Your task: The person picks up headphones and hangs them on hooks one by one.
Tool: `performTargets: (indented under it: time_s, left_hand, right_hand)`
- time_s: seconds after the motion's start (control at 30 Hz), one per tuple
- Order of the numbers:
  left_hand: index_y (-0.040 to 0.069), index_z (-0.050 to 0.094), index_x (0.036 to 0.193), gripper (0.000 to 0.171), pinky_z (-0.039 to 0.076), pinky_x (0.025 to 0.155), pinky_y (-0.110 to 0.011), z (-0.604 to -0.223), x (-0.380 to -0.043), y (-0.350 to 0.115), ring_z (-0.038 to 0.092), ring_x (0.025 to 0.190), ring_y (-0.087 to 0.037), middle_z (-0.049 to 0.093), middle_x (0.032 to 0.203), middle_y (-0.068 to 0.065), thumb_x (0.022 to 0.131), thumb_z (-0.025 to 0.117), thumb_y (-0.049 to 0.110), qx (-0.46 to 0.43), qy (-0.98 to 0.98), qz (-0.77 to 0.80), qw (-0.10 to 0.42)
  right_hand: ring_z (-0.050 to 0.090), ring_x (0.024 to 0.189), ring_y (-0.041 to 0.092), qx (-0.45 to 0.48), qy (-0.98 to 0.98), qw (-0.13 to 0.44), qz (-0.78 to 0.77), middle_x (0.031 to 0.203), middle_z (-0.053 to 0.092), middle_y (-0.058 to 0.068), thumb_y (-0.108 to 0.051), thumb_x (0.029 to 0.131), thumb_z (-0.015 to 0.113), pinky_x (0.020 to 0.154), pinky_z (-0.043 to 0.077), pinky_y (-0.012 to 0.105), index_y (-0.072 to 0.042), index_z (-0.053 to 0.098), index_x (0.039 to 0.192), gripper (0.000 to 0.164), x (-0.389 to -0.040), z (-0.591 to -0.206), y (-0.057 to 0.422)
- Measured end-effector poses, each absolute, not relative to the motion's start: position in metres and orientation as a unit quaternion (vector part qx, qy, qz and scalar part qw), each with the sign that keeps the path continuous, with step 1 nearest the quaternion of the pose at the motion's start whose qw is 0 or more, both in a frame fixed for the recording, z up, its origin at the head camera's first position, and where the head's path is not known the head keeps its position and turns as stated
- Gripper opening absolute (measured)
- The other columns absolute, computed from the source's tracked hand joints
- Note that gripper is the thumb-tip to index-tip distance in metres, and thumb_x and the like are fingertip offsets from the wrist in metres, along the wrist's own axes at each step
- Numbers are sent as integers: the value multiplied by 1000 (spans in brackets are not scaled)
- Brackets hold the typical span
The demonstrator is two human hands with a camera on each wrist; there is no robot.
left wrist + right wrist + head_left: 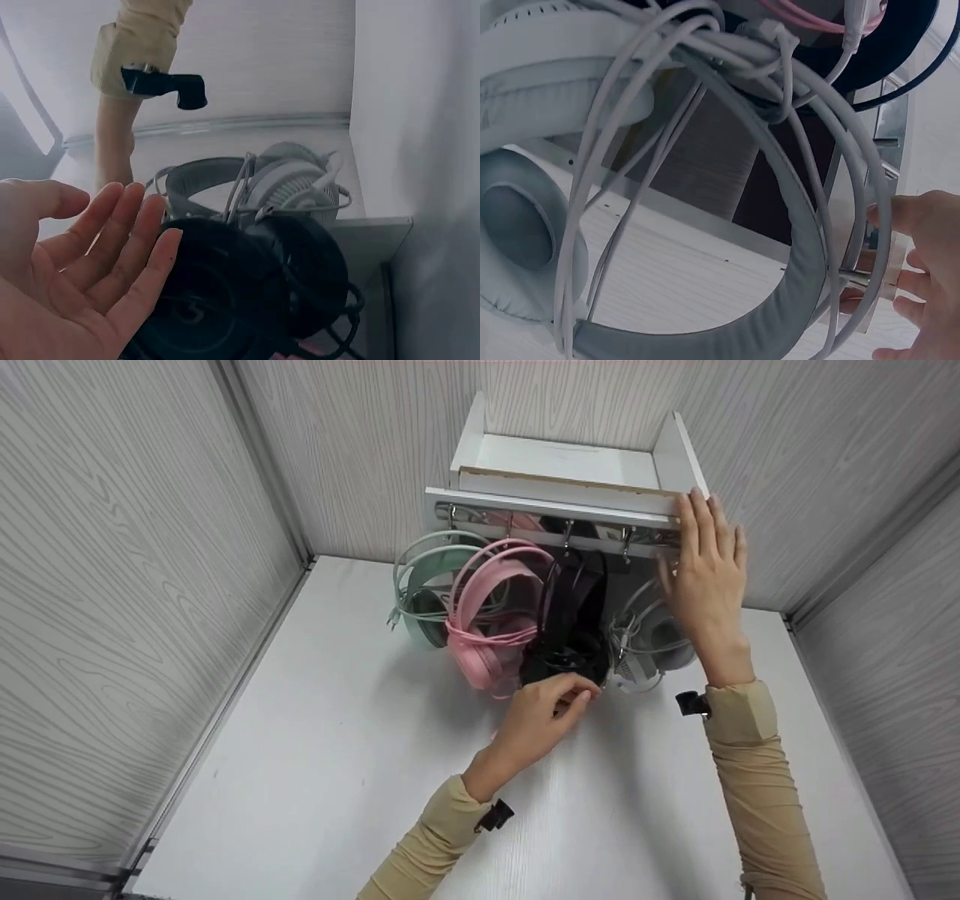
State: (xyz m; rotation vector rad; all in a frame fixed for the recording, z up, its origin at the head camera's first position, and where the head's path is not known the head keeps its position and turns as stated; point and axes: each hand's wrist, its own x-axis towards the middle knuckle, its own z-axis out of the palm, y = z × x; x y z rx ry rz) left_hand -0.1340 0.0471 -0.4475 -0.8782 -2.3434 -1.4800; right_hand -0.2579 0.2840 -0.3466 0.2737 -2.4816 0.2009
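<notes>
My left hand (544,720) is just below the black headphones (574,615), fingers loosely bent, nothing held. In the left wrist view its palm shows, with fingertips overlapping the black ear cup (202,292). My right hand (709,570) rests with straight fingers on the right end of the hook rail (555,514). White-and-grey headphones (802,240) hang below that hand, their cable looped around the headband. Pink headphones (480,607) and mint green headphones (427,566) hang to the left, cords wound about them.
A white shelf (562,457) with side panels stands behind the rail, against the wood-grain back wall (375,450). Metal hooks (626,540) line the rail's shiny front. Below spreads a white tabletop (300,735), between side walls at left and right.
</notes>
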Motion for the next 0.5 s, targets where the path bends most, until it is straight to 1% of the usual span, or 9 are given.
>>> performTargets:
  time_s: [0.07,0.13,0.23,0.3,0.33,0.4,0.5]
  left_hand:
    - [10,73,108,17,53,79,-14,-446,-133,39,67,89,-4,73,104,1,103,59,18,-292,-800,-502,148]
    - [10,73,108,16,53,78,-16,-446,-132,30,67,88,-5,73,104,0,103,59,17,-280,-800,-496,186]
    - [10,71,111,15,54,77,-21,-449,-130,18,64,88,-8,71,106,0,102,60,15,-259,-803,-482,236]
    - [10,70,116,18,54,80,-25,-454,-128,11,63,92,-11,69,110,-1,100,62,14,-238,-812,-463,263]
    - [10,68,119,20,53,83,-28,-457,-128,9,63,95,-12,68,114,-2,100,63,13,-227,-819,-451,273]
    - [10,64,127,30,53,92,-32,-464,-126,6,61,108,-16,64,125,-4,98,65,15,-208,-832,-428,284]
    - [9,55,141,48,47,106,-40,-475,-123,5,52,130,-25,54,144,-9,96,69,18,-192,-850,-397,287]
  right_hand:
    - [13,156,25,99,-942,310,80,169,19,4,-29,103,57,123,10,54,-16,17,163,73,-249,-349,281]
    - [13,156,24,102,-939,316,87,168,21,4,-29,103,57,122,12,54,-16,18,163,73,-237,-355,277]
    - [15,155,24,115,-932,329,99,167,25,4,-29,103,58,121,17,55,-14,22,162,71,-214,-365,268]
    - [16,155,24,124,-927,336,109,167,26,3,-29,102,61,120,17,57,-16,26,162,70,-198,-375,261]
    - [15,155,25,126,-925,338,116,167,26,2,-29,101,62,120,16,58,-17,27,161,70,-190,-381,258]
    - [14,155,26,127,-923,340,131,167,26,1,-29,100,65,120,13,60,-21,30,161,70,-174,-394,253]
    - [12,156,28,112,-922,341,149,168,23,1,-30,98,68,119,9,65,-24,32,160,73,-152,-419,247]
